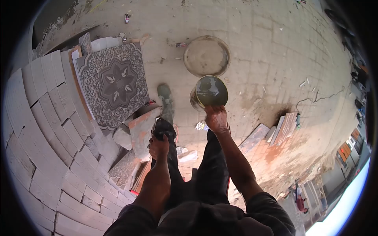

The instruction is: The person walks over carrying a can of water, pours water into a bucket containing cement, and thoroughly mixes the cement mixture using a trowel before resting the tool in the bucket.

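My right hand (216, 118) is closed on the near rim of a bucket (194, 98) that holds dark, shiny liquid. The bucket leans over, beside a wide round basin (186, 57) with a dull beige inside. My left hand (159, 147) is closed near my left knee, against a dark rounded shape (163, 128); whether that is a held object or trouser cloth is unclear. Just beyond it, my left boot (164, 93) rests on the floor.
Stacked pale blocks (47, 118) fill the left side. A patterned pebble tile (118, 80) leans there, with broken slabs (143, 128) below. More slabs (281, 129) and a cable (315, 100) lie to the right. A distant person (301, 202) appears at lower right.
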`<state>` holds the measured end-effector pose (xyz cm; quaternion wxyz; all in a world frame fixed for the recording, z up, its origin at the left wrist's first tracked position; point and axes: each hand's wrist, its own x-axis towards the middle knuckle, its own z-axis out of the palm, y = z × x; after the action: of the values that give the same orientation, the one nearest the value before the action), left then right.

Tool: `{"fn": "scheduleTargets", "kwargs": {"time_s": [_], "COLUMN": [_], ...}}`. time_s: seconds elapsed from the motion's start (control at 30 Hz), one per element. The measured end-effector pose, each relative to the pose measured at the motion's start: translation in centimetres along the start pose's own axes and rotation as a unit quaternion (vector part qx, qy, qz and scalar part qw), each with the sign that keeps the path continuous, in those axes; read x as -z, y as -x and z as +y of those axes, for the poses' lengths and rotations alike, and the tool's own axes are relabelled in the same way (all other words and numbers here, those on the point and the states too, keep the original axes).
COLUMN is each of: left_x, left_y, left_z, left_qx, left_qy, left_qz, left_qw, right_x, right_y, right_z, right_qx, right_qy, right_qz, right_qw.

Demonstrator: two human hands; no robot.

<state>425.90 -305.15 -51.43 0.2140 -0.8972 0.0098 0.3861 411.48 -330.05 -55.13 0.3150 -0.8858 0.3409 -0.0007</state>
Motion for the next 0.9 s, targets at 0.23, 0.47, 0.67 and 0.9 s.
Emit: {"fn": "scheduleTargets", "kwargs": {"time_s": [0.23, 0.47, 0.67, 0.9], "left_x": [0.4, 1.4, 1.2, 0.4], "left_y": [0.2, 0.7, 0.2, -0.3], "left_z": [-0.7, -1.1, -0.7, -1.6], "left_qx": [-0.005, -0.013, -0.001, -0.01], "left_qy": [-0.002, -0.001, 0.006, -0.001], "left_qz": [0.013, 0.014, 0.016, 0.002], "left_qw": [1.0, 1.0, 1.0, 1.0], "right_x": [-1.6, -1.8, -2.7, -2.8], "right_y": [0.2, -0.2, -0.8, -1.4], "right_z": [0.0, -0.3, 0.0, -0.5], "right_qx": [-0.038, -0.055, -0.06, -0.071], "right_qy": [0.015, 0.024, 0.015, 0.025], "right_qz": [0.031, 0.018, 0.02, 0.001], "right_qw": [0.999, 0.998, 0.998, 0.997]}}
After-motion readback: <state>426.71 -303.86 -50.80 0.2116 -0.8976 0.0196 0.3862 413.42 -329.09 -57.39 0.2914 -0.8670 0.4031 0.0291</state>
